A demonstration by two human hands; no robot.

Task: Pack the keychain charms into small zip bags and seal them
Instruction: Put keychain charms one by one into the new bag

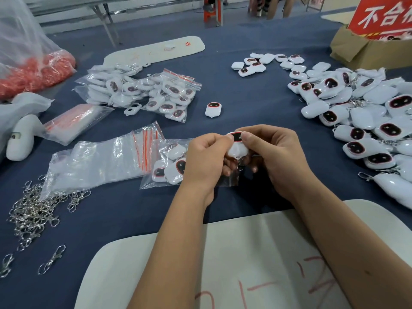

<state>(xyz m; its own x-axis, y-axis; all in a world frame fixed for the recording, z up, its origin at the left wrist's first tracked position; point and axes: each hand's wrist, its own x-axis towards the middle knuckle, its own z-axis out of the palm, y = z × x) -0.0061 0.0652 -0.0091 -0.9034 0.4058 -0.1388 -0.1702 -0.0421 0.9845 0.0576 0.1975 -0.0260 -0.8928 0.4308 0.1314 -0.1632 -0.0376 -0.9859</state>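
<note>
Fingers (pixel 246 136) of the right hand (pixel 274 157) curled over a white charm (pixel 237 148), thumb pressed at its dark red-rimmed face. Left hand (pixel 205 159) pinching the same charm from the other side, fingers bent around it and around the mouth of a clear zip bag (pixel 165 163). Charm poised right at the bag's opening, not clearly inside. Several charms already lying in that bag, flat on the blue counter (pixel 256 97) near its middle. Just beside the bag toward the left edge, a loose stack of empty zip bags (pixel 98 161) with red seal strips. Beyond, toward the far left, filled bags (pixel 142 92) heaped together. One lone charm (pixel 213 109) sitting apart near the centre. Along the right edge, a big pile of loose charms (pixel 361 112), some with metal clips. Near the left front corner, a tangle of silver clasps (pixel 33 212). At the near edge under both forearms, a white board (pixel 245 264) with red marks.
</note>
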